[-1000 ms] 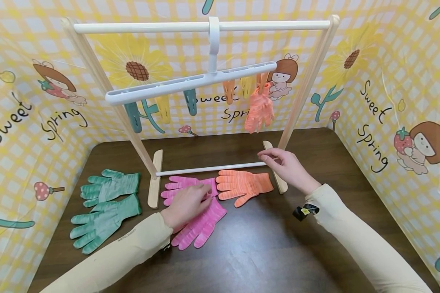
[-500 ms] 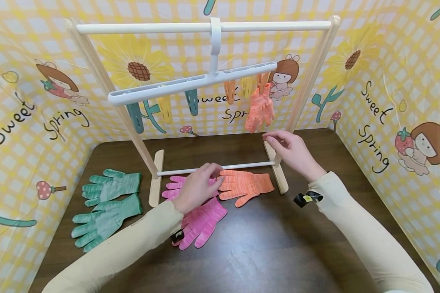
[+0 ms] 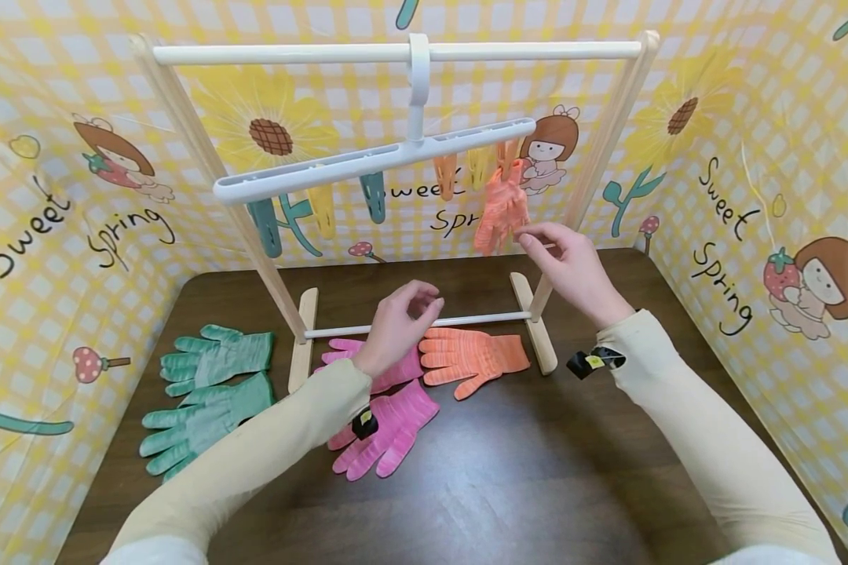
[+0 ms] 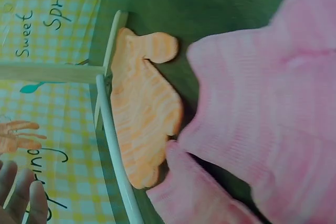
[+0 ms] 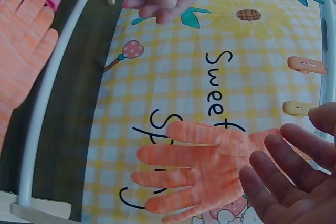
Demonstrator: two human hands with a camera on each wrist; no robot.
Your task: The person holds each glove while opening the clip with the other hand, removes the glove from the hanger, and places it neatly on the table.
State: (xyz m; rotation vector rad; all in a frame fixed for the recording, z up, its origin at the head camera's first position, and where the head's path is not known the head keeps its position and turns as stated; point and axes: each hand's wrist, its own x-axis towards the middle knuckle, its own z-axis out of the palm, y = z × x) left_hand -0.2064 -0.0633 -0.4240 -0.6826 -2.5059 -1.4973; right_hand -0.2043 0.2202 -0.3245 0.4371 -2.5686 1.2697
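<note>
Hanging orange glove [image 3: 500,210]: clipped to the white peg hanger [image 3: 374,161] on the wooden rack [image 3: 593,157], fingers downward. Right hand [image 3: 572,267] at its fingertips, own fingers loose and spread, gripping nothing. Left hand [image 3: 396,326] raised above the pink gloves [image 3: 389,428] and flat orange glove [image 3: 477,357], fingers loosely curled, empty. Green gloves [image 3: 208,392] lie left.

A knitted orange glove [image 3: 501,210] hangs from a clip on the white peg hanger [image 3: 367,161], fingers pointing down and slightly splayed, its cuff gathered at the clip. In the right wrist view the same glove [image 5: 202,174] shows faint paler stripes across its fingers. Its partner, a second orange glove [image 3: 472,357], lies flat on the dark table just in front of the rack's lower white bar, fingers pointing left.
</note>
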